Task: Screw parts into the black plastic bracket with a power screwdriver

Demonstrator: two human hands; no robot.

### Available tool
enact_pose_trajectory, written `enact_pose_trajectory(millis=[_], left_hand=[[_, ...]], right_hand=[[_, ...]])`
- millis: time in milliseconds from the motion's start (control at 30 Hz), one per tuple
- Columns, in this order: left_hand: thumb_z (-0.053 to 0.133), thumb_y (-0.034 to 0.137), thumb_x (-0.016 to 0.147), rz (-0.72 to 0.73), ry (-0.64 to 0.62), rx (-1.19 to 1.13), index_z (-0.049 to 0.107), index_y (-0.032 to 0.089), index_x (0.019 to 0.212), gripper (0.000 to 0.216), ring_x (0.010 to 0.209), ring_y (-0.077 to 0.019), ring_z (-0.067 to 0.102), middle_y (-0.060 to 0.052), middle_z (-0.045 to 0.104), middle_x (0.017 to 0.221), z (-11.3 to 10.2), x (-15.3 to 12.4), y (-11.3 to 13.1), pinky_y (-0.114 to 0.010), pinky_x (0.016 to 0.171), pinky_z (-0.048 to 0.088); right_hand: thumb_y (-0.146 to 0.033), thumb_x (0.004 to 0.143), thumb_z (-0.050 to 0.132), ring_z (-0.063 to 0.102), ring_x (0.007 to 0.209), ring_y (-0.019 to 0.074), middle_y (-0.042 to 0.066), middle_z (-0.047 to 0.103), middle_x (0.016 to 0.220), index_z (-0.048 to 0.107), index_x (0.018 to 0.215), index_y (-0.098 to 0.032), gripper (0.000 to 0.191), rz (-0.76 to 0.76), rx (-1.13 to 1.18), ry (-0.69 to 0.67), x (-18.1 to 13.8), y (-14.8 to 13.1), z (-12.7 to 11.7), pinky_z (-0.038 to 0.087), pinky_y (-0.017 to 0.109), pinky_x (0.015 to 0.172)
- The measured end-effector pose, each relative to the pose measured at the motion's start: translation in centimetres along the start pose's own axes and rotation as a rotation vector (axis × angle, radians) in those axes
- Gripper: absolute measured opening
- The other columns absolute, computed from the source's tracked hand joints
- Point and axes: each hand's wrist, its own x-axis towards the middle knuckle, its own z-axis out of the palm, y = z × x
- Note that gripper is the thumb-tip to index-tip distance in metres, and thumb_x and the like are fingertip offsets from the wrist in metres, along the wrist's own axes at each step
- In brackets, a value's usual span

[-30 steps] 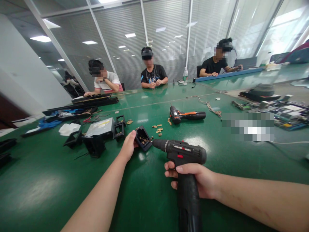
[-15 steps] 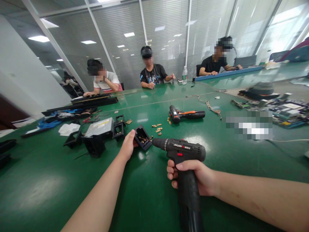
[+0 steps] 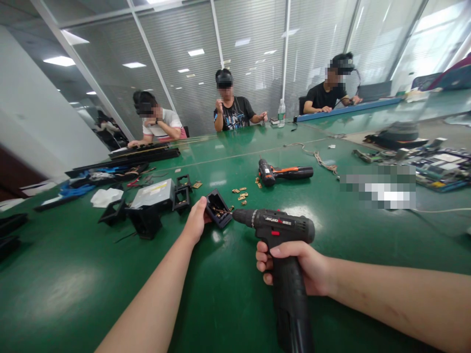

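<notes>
My right hand [image 3: 294, 267] is wrapped round the grip of a black cordless drill [image 3: 281, 230]. The drill's tip points left into a small black plastic housing [image 3: 218, 210] with brass parts inside. My left hand [image 3: 196, 220] grips that housing from its left side and holds it tilted on the green table [image 3: 228, 294]. Several small brass pieces [image 3: 240, 193] lie just beyond the housing.
A second drill with an orange grip [image 3: 283, 173] lies farther back. A silver drive [image 3: 154, 192] and black frames [image 3: 145, 218] sit at the left. Circuit boards [image 3: 437, 169] are at the right. Three people sit along the far side; a water bottle [image 3: 281, 113] stands there.
Both hands and the drill have hardly moved. The person in the middle at the far side has raised one hand toward the head.
</notes>
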Motion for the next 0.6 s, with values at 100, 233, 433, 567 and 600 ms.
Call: enact_pose_trajectory(millis=[100, 233, 433, 567, 600], left_hand=[[0.067, 0.092, 0.076, 0.002, -0.013, -0.006, 0.07, 0.017, 0.112, 0.083, 0.09, -0.0302, 0.075, -0.01, 0.079, 0.099, 0.08, -0.11, 0.16, -0.04, 0.076, 0.061], [0.066, 0.092, 0.077, -0.005, -0.034, -0.013, 0.07, 0.017, 0.119, 0.085, 0.088, -0.0294, 0.075, -0.009, 0.079, 0.098, 0.14, -0.24, 0.25, -0.04, 0.074, 0.06], [0.068, 0.092, 0.076, -0.01, -0.011, -0.022, 0.072, 0.017, 0.116, 0.085, 0.092, -0.0312, 0.076, -0.011, 0.079, 0.1, 0.03, -0.4, 0.14, -0.041, 0.077, 0.061], [0.067, 0.092, 0.077, -0.011, -0.008, -0.021, 0.073, 0.018, 0.122, 0.087, 0.094, -0.0311, 0.076, -0.011, 0.08, 0.103, 0.04, -0.52, 0.29, -0.04, 0.078, 0.06], [0.067, 0.092, 0.077, -0.013, -0.006, -0.026, 0.073, 0.018, 0.121, 0.086, 0.094, -0.0311, 0.076, -0.011, 0.08, 0.103, 0.04, -0.52, 0.31, -0.04, 0.078, 0.06]], right_hand=[[-0.019, 0.063, 0.095, 0.064, 0.088, 0.0169, 0.001, 0.065, 0.088, 0.068, 0.095, -0.015, 0.041, -0.009, 0.001, -0.005, 0.04, 0.03, -0.01, 0.048, 0.031, 0.079], [-0.019, 0.064, 0.094, 0.064, 0.088, 0.0167, 0.001, 0.064, 0.088, 0.069, 0.095, -0.015, 0.041, -0.014, 0.003, -0.009, 0.06, 0.1, -0.05, 0.048, 0.031, 0.078], [-0.02, 0.064, 0.093, 0.064, 0.087, 0.0169, 0.001, 0.064, 0.088, 0.068, 0.096, -0.015, 0.041, -0.012, 0.005, -0.009, 0.15, 0.33, -0.28, 0.048, 0.031, 0.078], [-0.02, 0.064, 0.092, 0.065, 0.086, 0.0169, 0.001, 0.064, 0.087, 0.068, 0.096, -0.015, 0.041, -0.009, 0.003, -0.003, 0.19, 0.38, -0.39, 0.047, 0.031, 0.078], [-0.021, 0.064, 0.092, 0.065, 0.086, 0.0169, 0.001, 0.064, 0.087, 0.067, 0.096, -0.016, 0.042, -0.008, 0.001, 0.001, 0.2, 0.37, -0.38, 0.047, 0.031, 0.079]])
